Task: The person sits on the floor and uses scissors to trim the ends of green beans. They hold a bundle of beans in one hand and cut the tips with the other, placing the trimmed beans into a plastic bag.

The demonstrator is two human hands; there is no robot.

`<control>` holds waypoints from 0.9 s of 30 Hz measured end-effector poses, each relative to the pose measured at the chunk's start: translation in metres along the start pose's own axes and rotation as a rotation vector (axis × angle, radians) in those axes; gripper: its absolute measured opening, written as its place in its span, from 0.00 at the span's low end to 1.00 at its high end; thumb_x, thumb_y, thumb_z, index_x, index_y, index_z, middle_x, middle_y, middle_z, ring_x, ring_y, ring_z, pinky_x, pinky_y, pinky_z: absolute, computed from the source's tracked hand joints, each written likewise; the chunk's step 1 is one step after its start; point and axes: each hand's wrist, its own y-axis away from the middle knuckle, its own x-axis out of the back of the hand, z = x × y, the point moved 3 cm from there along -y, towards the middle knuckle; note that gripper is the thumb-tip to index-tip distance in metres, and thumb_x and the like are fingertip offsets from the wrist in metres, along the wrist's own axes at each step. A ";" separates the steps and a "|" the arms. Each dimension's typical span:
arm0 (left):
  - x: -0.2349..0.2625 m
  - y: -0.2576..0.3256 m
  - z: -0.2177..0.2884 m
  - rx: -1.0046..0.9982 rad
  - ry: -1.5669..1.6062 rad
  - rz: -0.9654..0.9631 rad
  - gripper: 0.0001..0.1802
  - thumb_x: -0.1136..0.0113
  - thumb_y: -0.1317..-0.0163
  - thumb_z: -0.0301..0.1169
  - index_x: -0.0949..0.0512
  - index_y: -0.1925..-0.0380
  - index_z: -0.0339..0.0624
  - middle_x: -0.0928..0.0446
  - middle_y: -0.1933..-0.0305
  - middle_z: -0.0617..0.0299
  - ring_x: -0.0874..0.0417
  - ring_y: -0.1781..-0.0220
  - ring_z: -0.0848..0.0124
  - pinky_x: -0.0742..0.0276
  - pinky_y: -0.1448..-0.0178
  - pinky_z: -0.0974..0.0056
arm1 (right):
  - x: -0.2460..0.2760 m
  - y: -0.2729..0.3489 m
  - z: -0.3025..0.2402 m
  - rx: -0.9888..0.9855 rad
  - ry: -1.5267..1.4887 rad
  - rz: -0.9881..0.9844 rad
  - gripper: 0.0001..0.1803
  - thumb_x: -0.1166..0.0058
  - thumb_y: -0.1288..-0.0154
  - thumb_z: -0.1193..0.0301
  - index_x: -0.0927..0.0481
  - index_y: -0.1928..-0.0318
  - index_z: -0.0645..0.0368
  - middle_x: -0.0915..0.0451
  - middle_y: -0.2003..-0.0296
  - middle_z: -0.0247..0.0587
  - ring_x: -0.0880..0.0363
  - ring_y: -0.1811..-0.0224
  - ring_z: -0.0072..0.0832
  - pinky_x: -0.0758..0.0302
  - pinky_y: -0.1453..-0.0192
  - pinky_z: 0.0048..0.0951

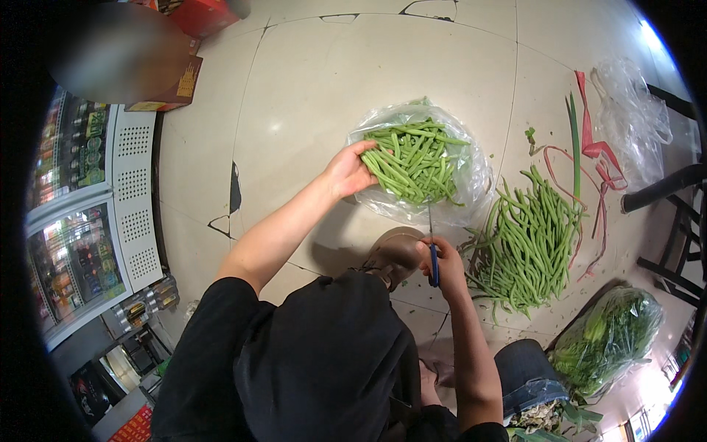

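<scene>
A heap of cut green beans (417, 158) lies on a clear plastic bag (471, 193) spread on the floor. My left hand (352, 171) is curled round the left edge of the heap, thumb on top, with beans in its grip; its other fingers are partly hidden under them. Blue-handled scissors (434, 264) are in my right hand (448, 267), close to my knee. Their blades point away from me and reach the near edge of the beans. To the right of the bag, a second pile of long green beans (532, 243) rests directly on the floor.
Beyond the bean pile lie a red plastic strip (600, 151), a long green leaf (574, 144) and a crumpled clear bag (633, 118). Bagged leafy greens (610, 339) and a dark bucket (524, 368) stand near right. Black metal legs (666, 188) edge the right; a drinks fridge (77, 258) stands left.
</scene>
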 end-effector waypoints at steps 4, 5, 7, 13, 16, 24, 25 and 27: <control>-0.004 0.019 -0.003 -0.059 -0.147 0.234 0.20 0.61 0.26 0.39 0.32 0.44 0.38 0.30 0.39 0.53 0.27 0.39 0.61 0.34 0.31 0.48 | -0.006 0.012 0.003 0.026 -0.160 0.075 0.22 0.39 0.36 0.58 0.24 0.51 0.61 0.26 0.79 0.32 0.29 0.79 0.18 0.33 0.73 0.19; -0.004 0.023 -0.004 -0.054 -0.208 0.270 0.20 0.60 0.26 0.39 0.32 0.43 0.38 0.30 0.39 0.54 0.27 0.40 0.62 0.34 0.31 0.48 | -0.008 0.013 0.004 0.035 -0.173 0.088 0.22 0.39 0.36 0.58 0.24 0.51 0.61 0.26 0.79 0.32 0.29 0.79 0.18 0.33 0.73 0.19; -0.003 0.027 -0.005 -0.044 -0.278 0.301 0.19 0.58 0.26 0.39 0.32 0.43 0.38 0.30 0.41 0.56 0.27 0.41 0.64 0.33 0.31 0.51 | -0.015 0.017 0.000 0.051 -0.189 0.084 0.21 0.39 0.35 0.59 0.24 0.51 0.61 0.26 0.79 0.31 0.29 0.78 0.18 0.33 0.73 0.19; 0.026 -0.002 -0.012 -0.106 -0.434 0.421 0.12 0.44 0.33 0.36 0.26 0.56 0.40 0.25 0.61 0.63 0.25 0.59 0.72 0.25 0.51 0.64 | -0.032 0.021 -0.010 0.088 -0.108 -0.030 0.24 0.38 0.36 0.56 0.24 0.51 0.62 0.23 0.71 0.33 0.26 0.73 0.18 0.29 0.69 0.21; 0.034 -0.012 -0.009 -0.049 -0.681 0.481 0.08 0.42 0.35 0.35 0.25 0.65 0.42 0.27 0.71 0.66 0.26 0.70 0.74 0.26 0.66 0.66 | -0.041 0.021 -0.021 0.063 -0.123 -0.171 0.23 0.39 0.36 0.55 0.23 0.52 0.61 0.23 0.73 0.33 0.25 0.72 0.18 0.28 0.67 0.22; 0.004 0.022 -0.017 -0.200 -0.400 0.445 0.07 0.47 0.36 0.29 0.29 0.72 0.41 0.28 0.75 0.66 0.28 0.75 0.77 0.29 0.71 0.71 | -0.070 0.001 -0.030 -0.179 -0.272 -0.333 0.30 0.42 0.37 0.47 0.25 0.52 0.62 0.21 0.72 0.35 0.25 0.72 0.20 0.28 0.66 0.22; 0.002 0.025 -0.018 -0.203 -0.399 0.449 0.07 0.47 0.36 0.29 0.29 0.72 0.41 0.28 0.75 0.66 0.28 0.75 0.77 0.29 0.71 0.71 | -0.072 -0.002 -0.032 -0.160 -0.259 -0.331 0.30 0.44 0.36 0.45 0.25 0.51 0.61 0.21 0.71 0.36 0.25 0.71 0.20 0.28 0.66 0.22; -0.001 0.030 -0.019 -0.208 -0.396 0.457 0.07 0.47 0.35 0.29 0.29 0.72 0.41 0.28 0.75 0.66 0.28 0.74 0.77 0.28 0.70 0.71 | -0.076 -0.009 -0.036 -0.122 -0.234 -0.329 0.32 0.48 0.35 0.42 0.24 0.48 0.59 0.21 0.69 0.36 0.25 0.70 0.18 0.29 0.66 0.22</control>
